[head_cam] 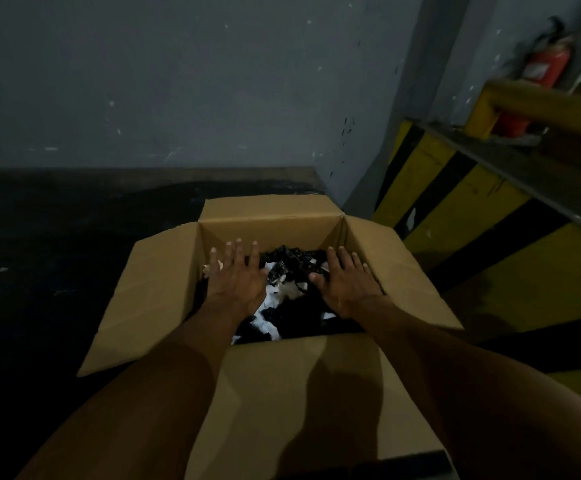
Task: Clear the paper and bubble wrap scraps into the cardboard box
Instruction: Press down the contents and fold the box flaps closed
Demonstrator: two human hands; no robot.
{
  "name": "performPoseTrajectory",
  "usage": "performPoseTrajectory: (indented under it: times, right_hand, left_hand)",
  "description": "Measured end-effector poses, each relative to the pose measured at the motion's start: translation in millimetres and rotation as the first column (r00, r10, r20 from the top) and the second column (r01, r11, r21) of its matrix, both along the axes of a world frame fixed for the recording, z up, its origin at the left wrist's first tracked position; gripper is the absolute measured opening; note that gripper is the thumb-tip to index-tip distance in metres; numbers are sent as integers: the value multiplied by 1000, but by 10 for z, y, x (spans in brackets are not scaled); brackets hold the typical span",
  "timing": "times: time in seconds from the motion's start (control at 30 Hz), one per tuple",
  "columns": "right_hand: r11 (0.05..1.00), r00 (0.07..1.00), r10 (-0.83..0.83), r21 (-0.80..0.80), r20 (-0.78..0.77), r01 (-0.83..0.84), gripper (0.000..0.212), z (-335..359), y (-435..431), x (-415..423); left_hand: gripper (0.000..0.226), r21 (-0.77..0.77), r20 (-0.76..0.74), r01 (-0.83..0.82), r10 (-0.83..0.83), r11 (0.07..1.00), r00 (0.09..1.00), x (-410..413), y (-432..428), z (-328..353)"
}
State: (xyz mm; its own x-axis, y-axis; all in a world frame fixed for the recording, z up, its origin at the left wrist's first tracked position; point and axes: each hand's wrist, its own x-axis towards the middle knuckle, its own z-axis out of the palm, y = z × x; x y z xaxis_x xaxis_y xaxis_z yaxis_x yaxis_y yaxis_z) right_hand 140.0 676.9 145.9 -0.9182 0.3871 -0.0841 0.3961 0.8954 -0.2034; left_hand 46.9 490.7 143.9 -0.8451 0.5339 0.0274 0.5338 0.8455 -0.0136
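Flatly spread, the fingers point(241, 254) of left hand point(237, 284) and right hand point(346, 287) lie straight and apart on the scraps point(284, 277) inside the cardboard box point(270, 226). Lifting off may let springy bubble wrap rebound over the rim; uneven pressure could tip the box.

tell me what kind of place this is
Probably a warehouse or loading area, though the light is dim. A bare grey wall, yellow-and-black hazard striping on the right and a red fire extinguisher behind a yellow guard rail suggest an industrial space. The cardboard box sits on a dark floor.
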Motion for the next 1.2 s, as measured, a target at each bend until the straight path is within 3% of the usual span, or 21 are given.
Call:
performPoseTrajectory:
  times: [0.13, 0.5, 0.73, 0.93, 1.07, 1.2]
  right_hand:
    - [1000, 999, -28, -4, -33, 28, 72, 72, -38, 220]
    - [999, 997, -34, 8, -74, 35, 65, 201, 41, 844]
    - [998, 994, -70, -12, -83, 69, 62, 73, 132, 1242]
    - [993, 978, -106, -67, -180, 95, 61, -101, 126, 1485]
    - [977, 949, -214, -42, -230, 210, 52, -81, 88, 1619]
    - [888, 889, -430, -250, -159, 385, 46, -83, 131, 1599]
  left_hand:
    - [61, 33, 3, 45, -45, 998, 999, 154, 16, 15]
    - [63, 67, -32, -21, 23, 998, 999, 834, 5, 130]
    - [65, 142, 88, -77, 65, 987, 994, 1455, 143, 31]
    - [63, 108, 23, -60, 58, 992, 998, 1795, 160, -98]
    - [56, 135, -11, -37, 38, 990, 999, 1896, 200, -194]
    - [51, 106, -104, 66, -55, 992, 993, 1850, 221, -189]
